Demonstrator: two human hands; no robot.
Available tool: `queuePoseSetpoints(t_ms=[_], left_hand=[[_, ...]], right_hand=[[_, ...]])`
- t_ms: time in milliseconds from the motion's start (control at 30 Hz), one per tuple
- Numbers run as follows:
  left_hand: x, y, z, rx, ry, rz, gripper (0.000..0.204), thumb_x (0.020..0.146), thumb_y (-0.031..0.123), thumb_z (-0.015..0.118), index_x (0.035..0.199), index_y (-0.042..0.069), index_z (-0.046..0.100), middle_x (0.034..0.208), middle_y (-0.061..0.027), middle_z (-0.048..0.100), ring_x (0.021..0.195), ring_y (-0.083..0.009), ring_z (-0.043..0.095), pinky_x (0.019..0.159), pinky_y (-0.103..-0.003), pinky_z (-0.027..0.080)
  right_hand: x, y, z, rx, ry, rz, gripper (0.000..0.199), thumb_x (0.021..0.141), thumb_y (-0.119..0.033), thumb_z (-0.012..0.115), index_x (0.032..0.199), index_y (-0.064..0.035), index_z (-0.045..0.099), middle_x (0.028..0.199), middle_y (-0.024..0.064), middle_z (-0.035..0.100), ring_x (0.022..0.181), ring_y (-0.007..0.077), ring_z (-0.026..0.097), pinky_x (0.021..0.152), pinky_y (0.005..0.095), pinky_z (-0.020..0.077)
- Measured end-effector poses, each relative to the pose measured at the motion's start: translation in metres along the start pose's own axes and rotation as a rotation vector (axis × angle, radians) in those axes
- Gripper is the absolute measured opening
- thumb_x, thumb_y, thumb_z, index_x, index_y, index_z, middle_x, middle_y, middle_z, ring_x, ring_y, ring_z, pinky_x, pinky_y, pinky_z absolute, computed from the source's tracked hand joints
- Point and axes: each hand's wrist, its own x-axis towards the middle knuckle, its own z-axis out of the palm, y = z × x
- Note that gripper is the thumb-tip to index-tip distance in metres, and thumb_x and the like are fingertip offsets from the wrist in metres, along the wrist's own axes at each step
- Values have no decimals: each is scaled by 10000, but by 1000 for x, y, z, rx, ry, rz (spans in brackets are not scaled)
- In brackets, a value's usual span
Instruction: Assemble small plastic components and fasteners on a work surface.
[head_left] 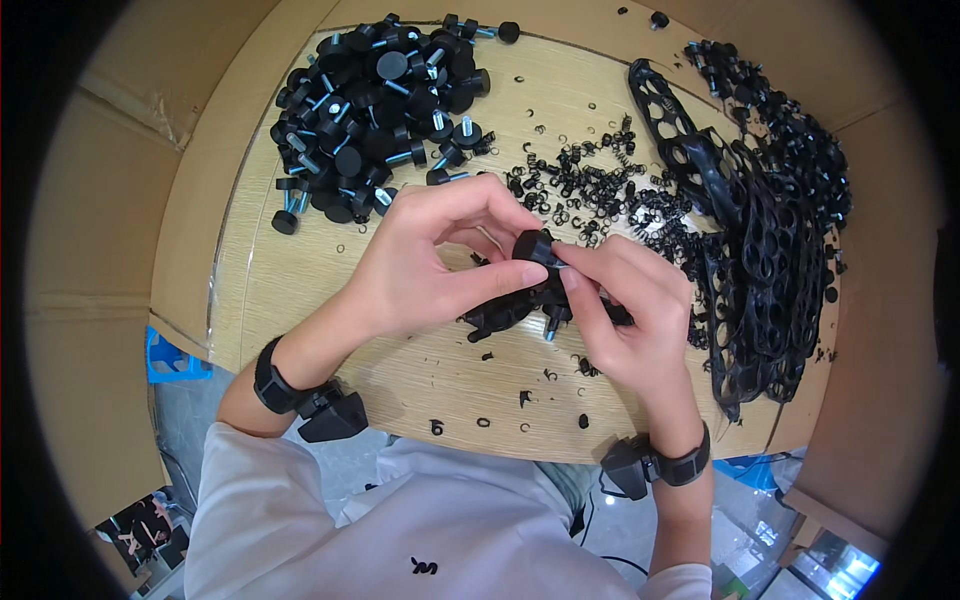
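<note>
My left hand [425, 265] pinches a black round knob [533, 246] between thumb and fingers over the middle of the wooden table [290, 290]. My right hand [625, 310] meets it from the right, fingertips on the same knob and on a black perforated plastic part [500, 315] lying under both hands. A blue-tipped screw end [549, 334] sticks out below my right fingers. Both wrists carry black bands with small black devices.
A heap of black knobs with blue screws [375, 100] lies at the back left. Small black springs and clips [600, 190] are scattered in the middle back. A stack of black perforated parts [760, 250] lies at the right. Cardboard walls [130, 200] surround the table.
</note>
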Motion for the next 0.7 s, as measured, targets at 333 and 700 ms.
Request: queuePoseSetpoints(t_ms=[333,700], left_hand=[[0,-1,0,19,13,-12,257,760,27,759,972,-18,621,868,-48,640,801,-104,638,664,-237,538],[0,3,-2,45,-27,-71,257,754,-44,732,985,-19,621,919,-70,643,854,-136,654,744,-263,551]], right_hand=[[0,0,2,-225,47,-176,201,677,4,693,876,-16,674,635,61,522,532,216,544,457,323,435],[0,1,3,-113,46,-134,182,686,5,696,867,-11,677,641,70,547,525,226,549,469,324,446]])
